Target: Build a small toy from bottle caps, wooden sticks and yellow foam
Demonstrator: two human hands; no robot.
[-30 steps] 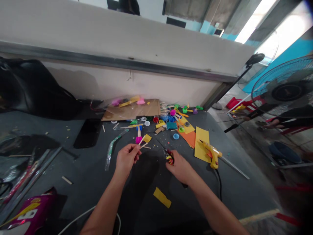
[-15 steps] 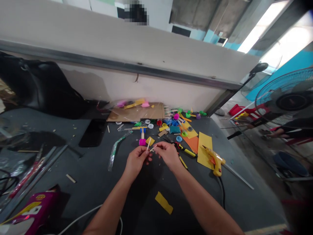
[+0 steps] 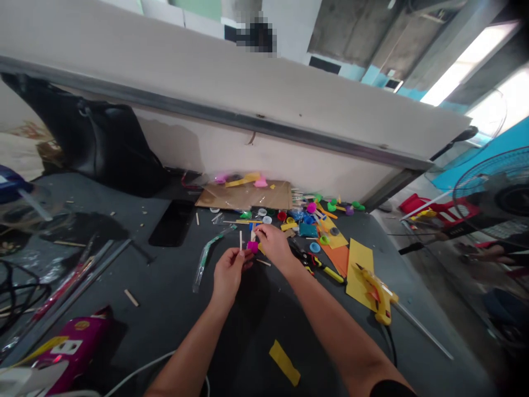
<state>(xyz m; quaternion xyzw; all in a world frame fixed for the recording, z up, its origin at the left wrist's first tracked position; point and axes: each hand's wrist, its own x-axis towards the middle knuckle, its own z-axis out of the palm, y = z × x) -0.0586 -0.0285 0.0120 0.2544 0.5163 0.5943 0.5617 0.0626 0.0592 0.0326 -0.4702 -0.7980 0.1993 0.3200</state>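
Note:
My left hand (image 3: pixel 228 273) is closed, pinching a short pale wooden stick (image 3: pixel 241 240) that points upward. Just right of it, a small piece built of wooden sticks (image 3: pixel 253 236) has a magenta cap (image 3: pixel 252 246) at its near end and blue at its far end. The fingertips of my right hand (image 3: pixel 273 245) are closed on the stick part of this piece, partly covering it. Below my right hand, another thin stick (image 3: pixel 263 262) lies on the dark table.
Bottle caps (image 3: pixel 314 247) and pliers (image 3: pixel 306 255) lie beyond my right hand. A yellow glue gun (image 3: pixel 384 303) rests on yellow sheet (image 3: pixel 359 264) at right. A phone (image 3: pixel 172 223), a bent plastic strip (image 3: pixel 204 259) and a purple box (image 3: pixel 76 342) are left. Yellow scrap (image 3: pixel 285 362) lies near.
My right hand has left the thin stick, which now lies on the table, and has reached forward to the capped piece. My left hand keeps its stick. The view has shifted slightly.

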